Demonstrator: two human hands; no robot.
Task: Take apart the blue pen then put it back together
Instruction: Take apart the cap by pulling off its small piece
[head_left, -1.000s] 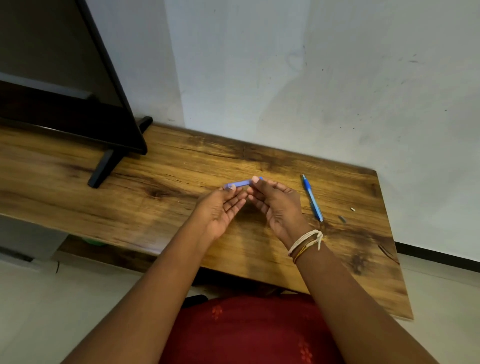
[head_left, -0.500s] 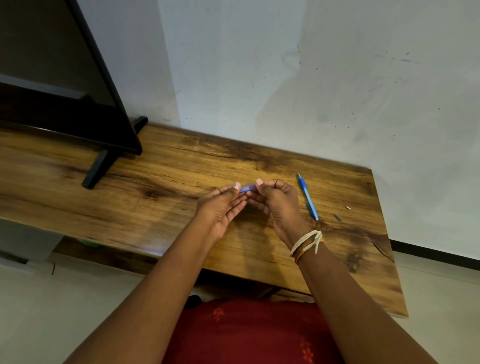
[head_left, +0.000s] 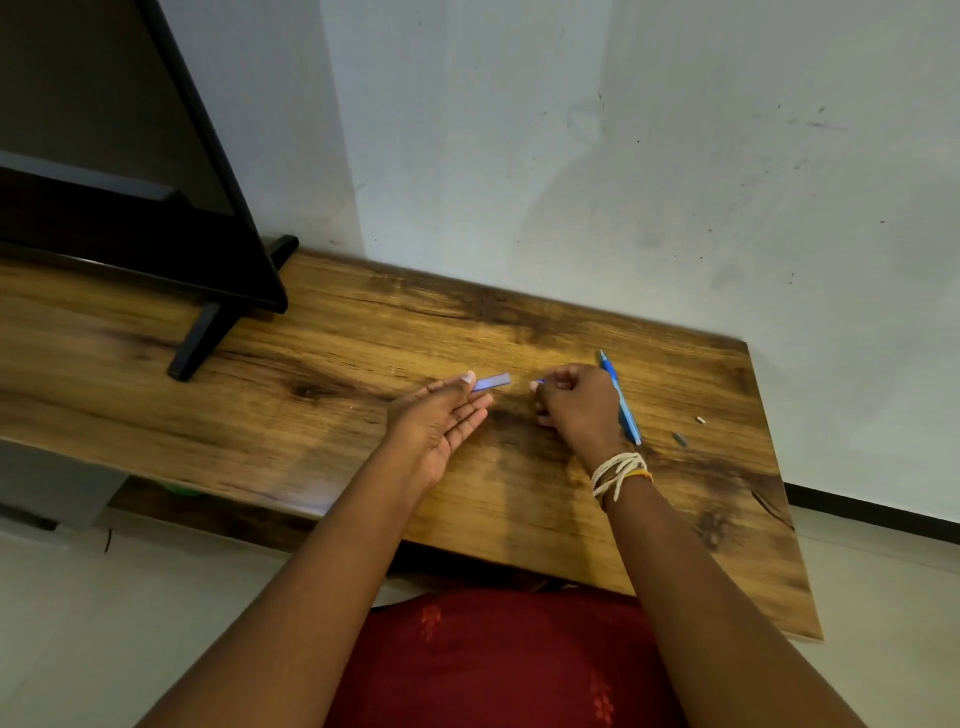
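Observation:
My left hand (head_left: 441, 421) lies palm up over the middle of the wooden table (head_left: 311, 415), its thumb and forefinger pinching a short blue-violet pen piece (head_left: 494, 382) that sticks out to the right. A small gap away, my right hand (head_left: 574, 405) has its fingers curled, and a tiny blue part (head_left: 538, 382) shows at its thumb tip; the rest of that part is hidden. A long blue pen section (head_left: 621, 402) lies on the table just right of my right hand, partly behind it.
A small white bit (head_left: 700, 421) and a small grey bit (head_left: 679, 439) lie on the table to the right of the pen section. A black TV with its stand foot (head_left: 200, 338) occupies the back left. The wall runs right behind the table.
My hands were together on the blue-violet piece; they have now drawn apart, the left keeping the short piece and the right moving right with a small blue part.

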